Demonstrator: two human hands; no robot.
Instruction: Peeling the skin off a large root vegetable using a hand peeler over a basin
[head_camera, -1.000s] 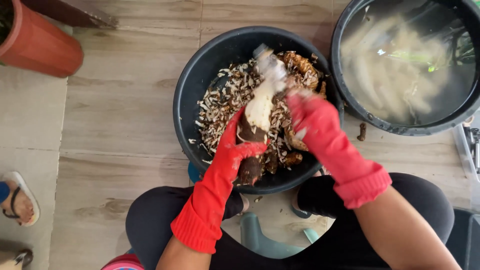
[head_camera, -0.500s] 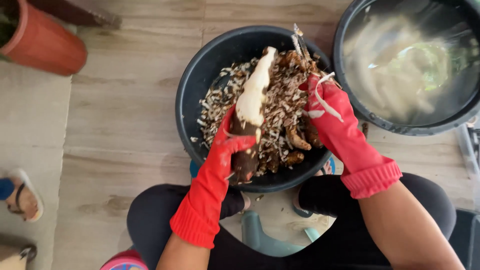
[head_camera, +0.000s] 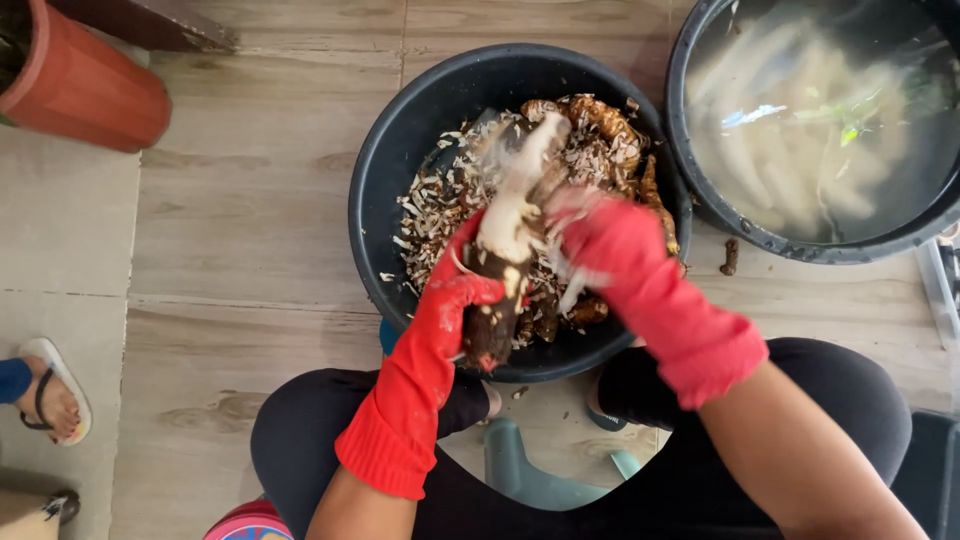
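A long root (head_camera: 505, 245) is gripped near its lower end by the left hand (head_camera: 455, 300), gloved in red, with fingers wrapped round it. The root is held tilted over a dark basin (head_camera: 400, 150); its upper part is peeled white, while the lower end below the glove is still covered in dark brown skin. The right hand (head_camera: 610, 245), also gloved in red, is blurred against the root's peeled middle; whether anything is clasped in it cannot be told. The basin is filled with brown and white peelings (head_camera: 440, 200) and some unpeeled roots (head_camera: 600, 125). To the right, white peeled pieces are seen under water in a second tub (head_camera: 700, 205). A red pot (head_camera: 85, 95) is set at the upper left, and a sandalled foot (head_camera: 45, 390) is seen at the left edge.
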